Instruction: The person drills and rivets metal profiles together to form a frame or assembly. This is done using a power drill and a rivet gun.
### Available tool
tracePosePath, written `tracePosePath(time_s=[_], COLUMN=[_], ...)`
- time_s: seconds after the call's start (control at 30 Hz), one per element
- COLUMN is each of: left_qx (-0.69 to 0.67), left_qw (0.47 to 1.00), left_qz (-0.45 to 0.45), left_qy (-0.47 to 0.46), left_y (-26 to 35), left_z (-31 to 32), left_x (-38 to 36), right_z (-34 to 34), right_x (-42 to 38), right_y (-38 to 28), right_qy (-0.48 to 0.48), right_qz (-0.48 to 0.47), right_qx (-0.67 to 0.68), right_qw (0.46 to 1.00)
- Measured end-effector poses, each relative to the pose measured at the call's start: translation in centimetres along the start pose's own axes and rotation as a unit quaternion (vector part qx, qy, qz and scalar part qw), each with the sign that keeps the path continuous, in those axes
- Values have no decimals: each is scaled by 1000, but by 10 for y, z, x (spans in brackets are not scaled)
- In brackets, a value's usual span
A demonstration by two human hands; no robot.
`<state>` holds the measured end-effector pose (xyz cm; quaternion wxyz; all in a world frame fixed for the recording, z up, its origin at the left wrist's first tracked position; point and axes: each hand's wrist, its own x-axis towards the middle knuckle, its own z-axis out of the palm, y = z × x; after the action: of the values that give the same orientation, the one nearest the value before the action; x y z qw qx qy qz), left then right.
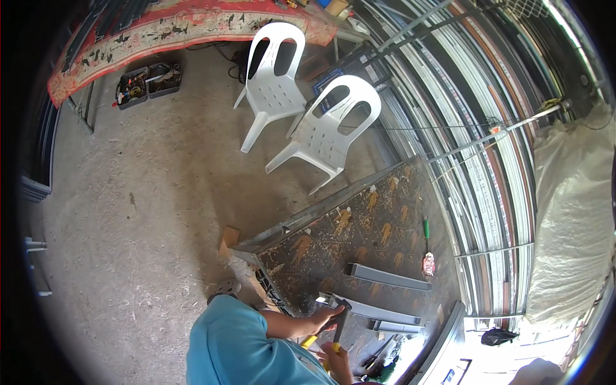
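Note:
My left hand (326, 317) is at the near left edge of the dark worktable (359, 240), fingers closed around a dark metal piece near the end of a grey profile (378, 312). Just below it, my right hand (338, 360) is wrapped round a yellow-handled tool (309, 341); its dark head points up beside the left hand. A second grey profile (391, 277) lies farther up the table, and a short one (396, 327) lies close to my hands. A green-handled screwdriver (427, 228) rests at the right.
Two white plastic chairs (274, 93) stand beyond the table. Long metal profiles (475, 160) fill a rack on the right. An open toolbox (133, 88) sits on the floor near a red-covered table (186, 29). Cardboard (228, 240) lies by the table corner.

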<state>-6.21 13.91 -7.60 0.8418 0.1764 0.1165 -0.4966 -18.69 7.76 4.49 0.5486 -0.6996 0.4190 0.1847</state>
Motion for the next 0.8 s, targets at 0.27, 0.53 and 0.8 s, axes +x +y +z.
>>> tracePosePath(time_s=[0.27,0.53,0.8], left_qx=[-41,-5,159], left_qw=[990,996,982], left_qz=[-37,5,-44], left_qy=[129,86,91], left_y=[-16,-23,-19], left_z=[5,-3,-2], left_x=[20,21,10], right_z=[15,17,23], right_x=[22,45,80], right_y=[32,76,108], right_qy=[108,-93,84], right_qz=[-97,31,-69], right_qx=[-253,216,-19], right_qw=[957,971,994])
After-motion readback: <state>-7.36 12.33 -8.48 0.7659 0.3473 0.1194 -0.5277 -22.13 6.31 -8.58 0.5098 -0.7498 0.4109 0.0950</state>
